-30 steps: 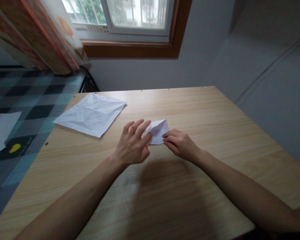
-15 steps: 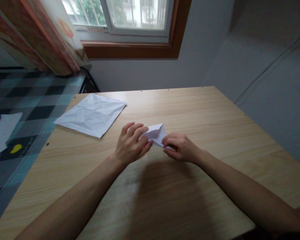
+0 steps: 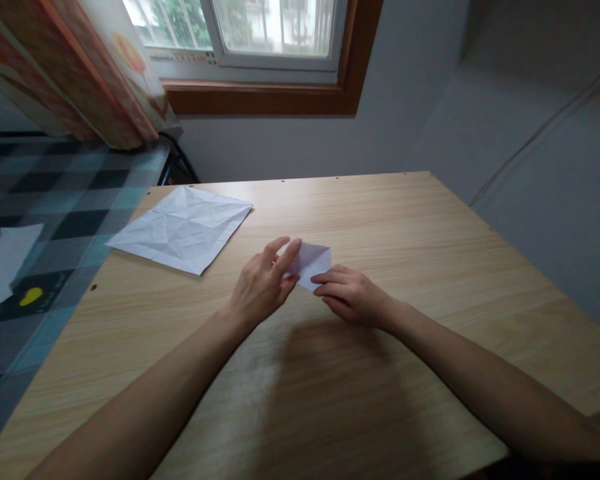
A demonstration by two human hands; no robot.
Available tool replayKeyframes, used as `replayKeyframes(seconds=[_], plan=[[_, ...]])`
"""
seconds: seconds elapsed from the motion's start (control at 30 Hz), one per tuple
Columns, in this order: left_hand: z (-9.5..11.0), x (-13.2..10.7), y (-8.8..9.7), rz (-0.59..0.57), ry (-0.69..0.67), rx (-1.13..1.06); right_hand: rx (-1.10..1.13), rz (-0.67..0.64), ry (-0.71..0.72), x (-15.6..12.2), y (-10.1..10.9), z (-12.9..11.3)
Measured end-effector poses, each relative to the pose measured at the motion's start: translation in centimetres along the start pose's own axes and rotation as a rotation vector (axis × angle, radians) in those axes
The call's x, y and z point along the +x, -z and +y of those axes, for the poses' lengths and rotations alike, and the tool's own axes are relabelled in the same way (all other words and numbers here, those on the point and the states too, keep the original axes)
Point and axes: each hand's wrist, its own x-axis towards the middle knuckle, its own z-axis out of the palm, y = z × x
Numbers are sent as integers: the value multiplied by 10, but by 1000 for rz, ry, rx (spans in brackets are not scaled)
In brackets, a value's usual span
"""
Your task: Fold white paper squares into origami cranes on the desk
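A small piece of folded white paper (image 3: pixel 312 261) is between my two hands, over the middle of the wooden table (image 3: pixel 380 227). My left hand (image 3: pixel 266 279) grips its left side, with the thumb below and the fingers curled over the top; part of the paper is hidden behind them. My right hand (image 3: pixel 349 293) pinches the lower right edge between thumb and fingertips. Farther back on the left lies a larger creased white sheet (image 3: pixel 185 227), spread out flat and apart from both hands.
Left of the table is a bed-like surface with a checked cloth (image 3: pixel 80 220); on it lie white paper (image 3: pixel 15 260) and a dark patch with a yellow heart shape (image 3: pixel 31 297). A curtain (image 3: pixel 105 73) hangs beside the window (image 3: pixel 275 30). A wall with a cable (image 3: pixel 535 130) rises at right.
The folded paper has turned, showing a flatter face. My left fingers have lifted and shifted along its upper edge. My right hand has slid slightly left along the lower edge.
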Motion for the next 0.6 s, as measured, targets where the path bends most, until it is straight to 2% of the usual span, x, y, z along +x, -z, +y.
replayKeyframes(seconds=[0.17, 0.4, 0.5, 0.6], plan=[[-1, 0, -2, 18, 196, -233, 74, -6, -11, 2, 1, -1], [0, 9, 6, -93, 364, -164, 83, -9, 42, 2, -2, -5], [0, 13, 9, -106, 471, -197, 85, -27, 57, 1, -3, -4], [-1, 15, 11, -98, 515, -251, 68, -61, 90, -1, -4, -1]])
